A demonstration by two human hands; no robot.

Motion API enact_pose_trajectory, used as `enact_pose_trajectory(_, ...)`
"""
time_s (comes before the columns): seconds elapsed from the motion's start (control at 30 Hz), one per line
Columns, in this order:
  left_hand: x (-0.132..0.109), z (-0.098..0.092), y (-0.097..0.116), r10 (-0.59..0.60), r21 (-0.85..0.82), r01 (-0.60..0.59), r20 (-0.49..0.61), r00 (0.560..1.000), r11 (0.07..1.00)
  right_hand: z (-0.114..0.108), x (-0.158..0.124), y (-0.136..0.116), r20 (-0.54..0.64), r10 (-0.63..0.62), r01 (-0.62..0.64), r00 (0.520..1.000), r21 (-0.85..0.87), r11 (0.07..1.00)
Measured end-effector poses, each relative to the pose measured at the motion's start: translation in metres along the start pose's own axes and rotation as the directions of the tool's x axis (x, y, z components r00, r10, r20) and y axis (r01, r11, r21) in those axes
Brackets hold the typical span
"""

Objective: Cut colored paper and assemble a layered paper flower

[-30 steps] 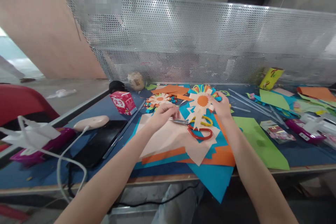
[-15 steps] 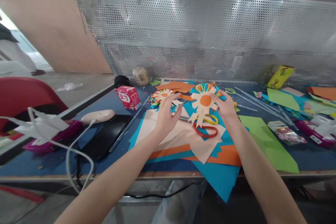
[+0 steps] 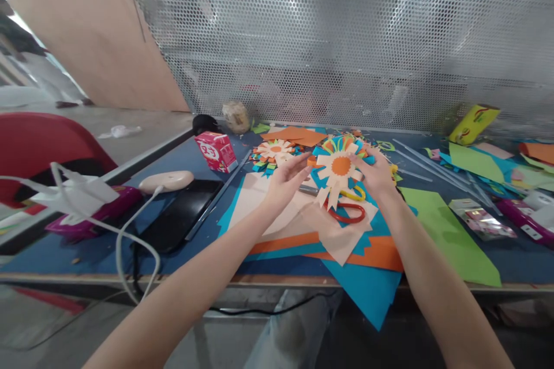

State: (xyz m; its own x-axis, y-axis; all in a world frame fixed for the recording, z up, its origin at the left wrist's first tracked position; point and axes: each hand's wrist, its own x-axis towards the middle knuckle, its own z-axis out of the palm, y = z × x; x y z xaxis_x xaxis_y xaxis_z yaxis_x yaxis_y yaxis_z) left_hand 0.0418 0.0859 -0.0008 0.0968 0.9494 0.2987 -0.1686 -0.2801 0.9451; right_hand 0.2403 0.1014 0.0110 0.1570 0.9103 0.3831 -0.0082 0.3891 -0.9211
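Note:
My right hand (image 3: 375, 173) grips the right edge of a layered paper flower (image 3: 328, 166), with an orange centre, pale peach petals and blue, green and orange strips behind. Left of the flower, my left hand (image 3: 286, 181) has its fingers stretched out and apart. Its fingertips are beside a small curled orange paper strip (image 3: 311, 161); whether they touch it I cannot tell. Below the flower lie scissors with red handles (image 3: 348, 213) and a yellow-handled pair (image 3: 357, 192), on pale peach paper sheets (image 3: 268, 207). A second paper flower (image 3: 276, 150) rests behind my left hand.
To the left are a pink box (image 3: 216, 151), a black phone (image 3: 184, 213) and a power strip (image 3: 93, 207) with white cables. Green paper (image 3: 448, 236), clear sticks (image 3: 428, 167) and a yellow roll (image 3: 474, 124) lie right. A perforated metal panel (image 3: 303, 40) stands behind.
My left hand has moved right, closer to the flower, and the orange strip now looks curled at its fingertips. My right hand still holds the flower. The view has shifted slightly.

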Motion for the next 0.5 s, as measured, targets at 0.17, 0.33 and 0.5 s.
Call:
enact_pose_trajectory(0.17,-0.0039,0.0031,0.0006,-0.088,-0.125,0.096,0.073,0.993,0.988,0.0044,-0.004,-0.0041,-0.021,-0.015,0.012,1.0,-0.137,0.991)
enact_pose_trajectory(0.33,-0.0066,0.0085,0.0043,-0.122,-0.196,0.148,0.141,0.983,0.969,0.0087,-0.0083,-0.0064,-0.013,-0.024,0.021,1.0,-0.199,0.98)
enact_pose_trajectory(0.5,-0.0053,0.0087,0.0025,-0.129,-0.243,0.164,0.155,0.98,0.956,0.0084,-0.0083,-0.0064,0.015,-0.049,0.051,0.999,-0.246,0.968)
